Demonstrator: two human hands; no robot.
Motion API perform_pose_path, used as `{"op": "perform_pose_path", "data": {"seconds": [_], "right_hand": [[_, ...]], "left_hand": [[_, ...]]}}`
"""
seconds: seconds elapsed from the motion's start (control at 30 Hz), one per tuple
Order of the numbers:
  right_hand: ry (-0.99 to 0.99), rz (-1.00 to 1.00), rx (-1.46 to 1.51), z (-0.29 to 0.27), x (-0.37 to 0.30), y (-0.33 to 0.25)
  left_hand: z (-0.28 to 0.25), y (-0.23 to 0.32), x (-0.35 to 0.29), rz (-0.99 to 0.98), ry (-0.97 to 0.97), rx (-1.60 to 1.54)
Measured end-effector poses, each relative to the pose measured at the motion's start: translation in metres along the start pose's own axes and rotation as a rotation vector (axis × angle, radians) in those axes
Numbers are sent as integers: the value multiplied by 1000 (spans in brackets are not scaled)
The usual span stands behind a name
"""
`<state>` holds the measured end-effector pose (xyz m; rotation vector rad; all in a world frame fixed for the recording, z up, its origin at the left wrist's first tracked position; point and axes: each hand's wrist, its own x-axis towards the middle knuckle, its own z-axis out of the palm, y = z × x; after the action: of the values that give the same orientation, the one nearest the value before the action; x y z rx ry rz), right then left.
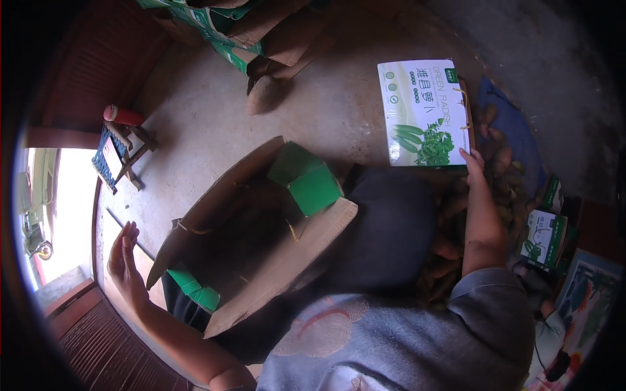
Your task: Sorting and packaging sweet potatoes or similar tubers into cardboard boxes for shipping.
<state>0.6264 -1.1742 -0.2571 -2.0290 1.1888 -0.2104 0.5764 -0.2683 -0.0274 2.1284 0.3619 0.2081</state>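
Note:
My right hand [475, 161] grips the lower right corner of a white and green carton [407, 101] printed with green radishes, held out to the right with a cord handle along its side. An opened cardboard box [293, 260] lies tilted across my lap, its brown flaps spread and its green end flaps [316, 189] folded outward. The inside of this box is too dark to make out. My left hand [127, 264] is raised just beyond the box's left end, fingers stretched out and holding nothing.
Brownish root vegetables [502, 163] are heaped on the right, beside a blue sheet [518, 124]. Another root [264, 94] lies near stacked green cartons [228, 52]. A folding stool [117, 156] and a red cylinder [122, 115] stand left by a bright doorway. Small cartons [544, 238] sit right.

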Motion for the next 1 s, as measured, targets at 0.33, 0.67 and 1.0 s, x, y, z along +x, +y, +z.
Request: {"op": "perform_pose_path", "data": {"seconds": [0.33, 0.67, 1.0], "right_hand": [[-273, -480, 202, 73, -36, -124], [45, -641, -378, 206, -47, -355], [-368, -1132, -745, 348, -147, -403]], "left_hand": [[-3, 2, 5, 24, 36, -98], [-10, 4, -3, 15, 11, -50], [-11, -1, 4, -6, -23, -9]]}}
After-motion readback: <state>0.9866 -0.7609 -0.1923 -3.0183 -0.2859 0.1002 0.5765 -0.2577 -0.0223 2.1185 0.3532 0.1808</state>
